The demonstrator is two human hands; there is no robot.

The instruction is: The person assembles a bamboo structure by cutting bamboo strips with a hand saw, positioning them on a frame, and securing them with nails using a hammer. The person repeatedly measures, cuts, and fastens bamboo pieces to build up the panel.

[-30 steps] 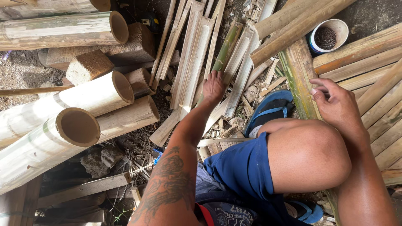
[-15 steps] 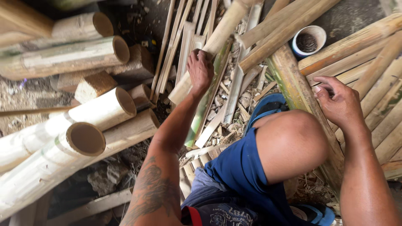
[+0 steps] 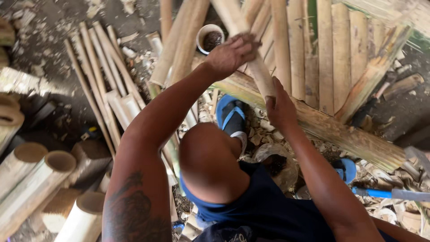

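I see left hand point(image 3: 233, 54) and right hand point(image 3: 280, 105) both clasping pale split bamboo strip point(image 3: 255, 62), angled over thick green bamboo log point(image 3: 340, 132); white cup point(image 3: 209, 38) just behind, bent knee point(image 3: 208, 157) crowding foreground.

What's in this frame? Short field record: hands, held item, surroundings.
left hand: gripping the upper part of a split bamboo piece
right hand: gripping the same piece lower down
bamboo piece: pale, angled across a thick rough bamboo log
cup: white, dark contents, just left of the left hand
flat slats: row of bamboo slats behind the hands
thin strips: bundle of bamboo strips on the ground at left
round sections: hollow bamboo sections at lower left
footwear: blue sandal under the hands
tool: blue-handled tool at lower right
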